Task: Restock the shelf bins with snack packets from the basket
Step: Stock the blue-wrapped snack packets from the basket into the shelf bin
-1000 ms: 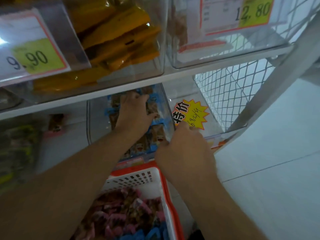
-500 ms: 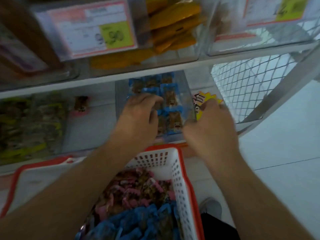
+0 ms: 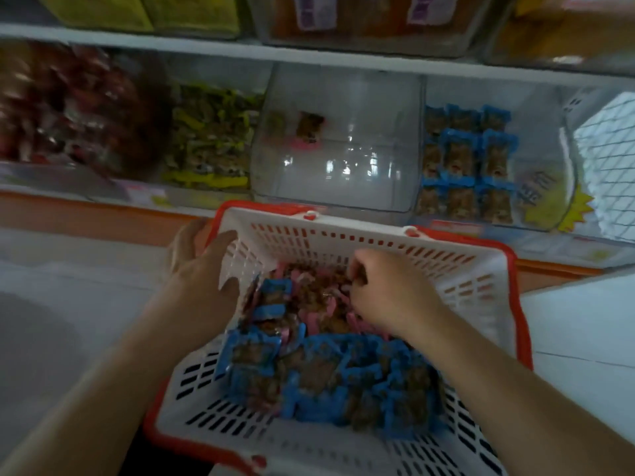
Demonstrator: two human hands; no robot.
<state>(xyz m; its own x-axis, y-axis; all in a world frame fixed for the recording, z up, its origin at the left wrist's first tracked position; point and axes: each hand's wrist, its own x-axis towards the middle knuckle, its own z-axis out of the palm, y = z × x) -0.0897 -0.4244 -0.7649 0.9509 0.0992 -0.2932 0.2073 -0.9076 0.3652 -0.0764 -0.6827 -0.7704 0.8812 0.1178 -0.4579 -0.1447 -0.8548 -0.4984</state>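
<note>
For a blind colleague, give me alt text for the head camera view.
A right hand digs into pink packets in a white basket also holding blue packets, while the left hand grips its rim, below shelf bins.

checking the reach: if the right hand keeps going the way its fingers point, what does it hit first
The right hand points down into the basket, so it would first meet the pink packets heaped there. Its fingertips look already at them, though depth is unclear.
</note>
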